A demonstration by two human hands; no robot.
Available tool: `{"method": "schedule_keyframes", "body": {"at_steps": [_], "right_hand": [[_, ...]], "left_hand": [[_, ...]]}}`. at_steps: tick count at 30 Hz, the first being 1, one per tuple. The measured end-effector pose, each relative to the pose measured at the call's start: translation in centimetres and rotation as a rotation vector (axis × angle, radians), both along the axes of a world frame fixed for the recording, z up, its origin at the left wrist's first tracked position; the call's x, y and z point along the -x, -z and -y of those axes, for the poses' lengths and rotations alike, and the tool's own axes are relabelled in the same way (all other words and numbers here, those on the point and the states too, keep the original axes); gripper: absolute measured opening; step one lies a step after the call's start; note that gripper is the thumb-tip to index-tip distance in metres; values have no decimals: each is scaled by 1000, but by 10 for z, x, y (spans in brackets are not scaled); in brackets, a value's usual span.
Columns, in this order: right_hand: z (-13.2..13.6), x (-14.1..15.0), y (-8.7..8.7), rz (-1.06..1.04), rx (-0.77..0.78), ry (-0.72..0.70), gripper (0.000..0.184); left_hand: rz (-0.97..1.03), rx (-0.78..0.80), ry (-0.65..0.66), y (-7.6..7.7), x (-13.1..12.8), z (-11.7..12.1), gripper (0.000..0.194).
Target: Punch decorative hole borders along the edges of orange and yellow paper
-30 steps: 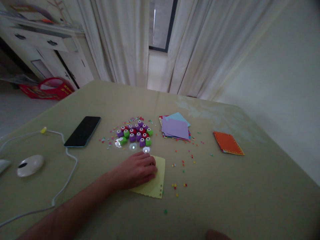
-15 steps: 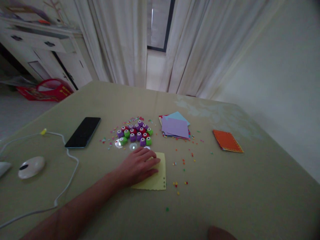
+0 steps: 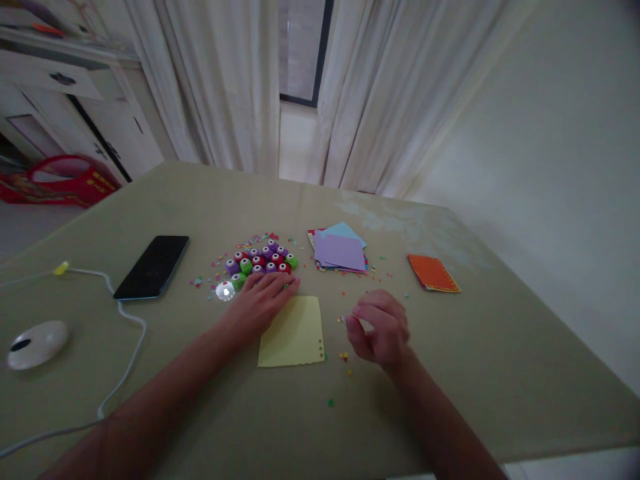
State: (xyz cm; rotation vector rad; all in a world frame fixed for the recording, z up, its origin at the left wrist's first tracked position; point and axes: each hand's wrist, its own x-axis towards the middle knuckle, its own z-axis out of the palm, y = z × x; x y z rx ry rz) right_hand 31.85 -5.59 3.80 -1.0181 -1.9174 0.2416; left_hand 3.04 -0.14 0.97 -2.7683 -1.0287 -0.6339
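Observation:
My left hand (image 3: 261, 301) lies with fingers stretched forward over the upper left edge of a yellow paper sheet (image 3: 293, 337). Its fingertips reach the near side of a cluster of small purple, red and green paper punches (image 3: 258, 261), hiding some of them. The sheet has a scalloped lower edge and a few small holes near its lower right corner. Right of the sheet, my right hand (image 3: 379, 327) is raised with thumb and index finger pinched together. Whatever the pinch holds, if anything, is too small to make out.
Tiny coloured paper bits (image 3: 344, 357) are scattered about the table (image 3: 225, 427). A stack of coloured paper (image 3: 340, 252) and an orange square pad (image 3: 433, 273) lie farther back. To the left are a phone (image 3: 152, 267), a white cable (image 3: 135, 353) and a white mouse (image 3: 38, 345).
My right hand has come in from the bottom edge to beside the sheet, fingers pinched. My left hand has slid off the sheet's middle toward the punches. The view has shifted slightly right.

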Motion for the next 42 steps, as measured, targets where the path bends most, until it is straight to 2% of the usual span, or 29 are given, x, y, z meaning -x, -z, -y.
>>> {"method": "schedule_keyframes", "body": {"at_steps": [3, 7, 11, 14, 16, 20, 22, 26, 31, 34, 38, 40, 42], "right_hand": [[-6, 6, 10, 56, -102, 44, 8], [-9, 15, 13, 17, 59, 94, 13], [-8, 18, 13, 18, 159, 56, 15], [-7, 22, 11, 2, 232, 34, 17], [-5, 28, 8, -71, 335, 10, 22], [0, 44, 4, -291, 603, -131, 38], [3, 52, 5, -368, 670, -195, 40], [6, 58, 8, -426, 707, -223, 36], [6, 57, 9, -405, 722, -272, 34], [5, 55, 9, -436, 739, -298, 37], [4, 57, 13, -517, 781, -321, 40], [3, 57, 14, -570, 798, -323, 40], [1, 54, 13, -622, 793, -271, 39]], "left_hand": [[1, 35, 21, -2, 2, -1, 49], [62, 78, 15, 0, 3, -4, 31], [109, 80, 2, 1, 4, -6, 17], [164, 15, 9, -4, 2, -2, 28], [256, -11, 41, -8, -2, 4, 39], [365, 5, 119, -12, -12, 22, 45], [378, 23, 160, -12, -16, 29, 47], [368, 30, 222, -15, -20, 35, 46], [343, 29, 196, -22, -20, 34, 38], [355, 71, 181, -21, -20, 35, 40], [384, 82, 224, -18, -20, 35, 40], [395, 125, 215, -19, -19, 33, 41], [391, 233, 158, -20, -16, 30, 46]]}}
